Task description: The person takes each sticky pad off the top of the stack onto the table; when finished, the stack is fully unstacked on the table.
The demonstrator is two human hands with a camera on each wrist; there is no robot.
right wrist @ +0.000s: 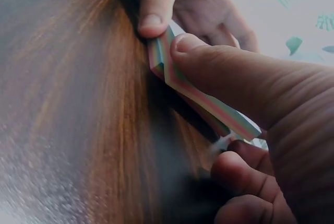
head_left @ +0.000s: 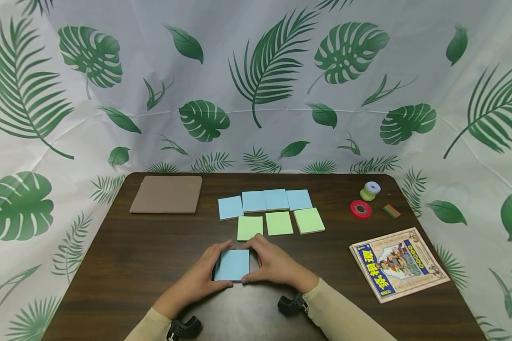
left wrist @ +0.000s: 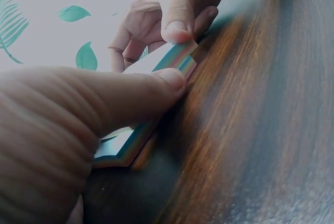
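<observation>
Dark wooden table (head_left: 132,265), backed by a leaf-printed cloth (head_left: 256,85). At the far left corner of the table a brown pad (head_left: 167,194) is laid flat. A picture booklet (head_left: 398,264) is set near the right edge, turned at an angle. Across the middle, four blue notes (head_left: 265,201) are lined up in a row, the inner ones touching; just in front of them three green notes (head_left: 280,223) are laid side by side, slightly apart.

Near the front edge a block of sticky notes (head_left: 233,265), blue on top with striped coloured sides, is held between both hands, its left corner raised off the wood in the wrist views. The left hand (head_left: 205,272) is clamped on the block's left side, thumb (left wrist: 156,91) pressed along the near edge. The right hand (head_left: 273,265) is clamped on the right side, thumb (right wrist: 209,59) set on the striped edge.

Far right: a red tape roll (head_left: 361,209), a small green-and-blue spool (head_left: 370,191), an eraser (head_left: 391,211).
</observation>
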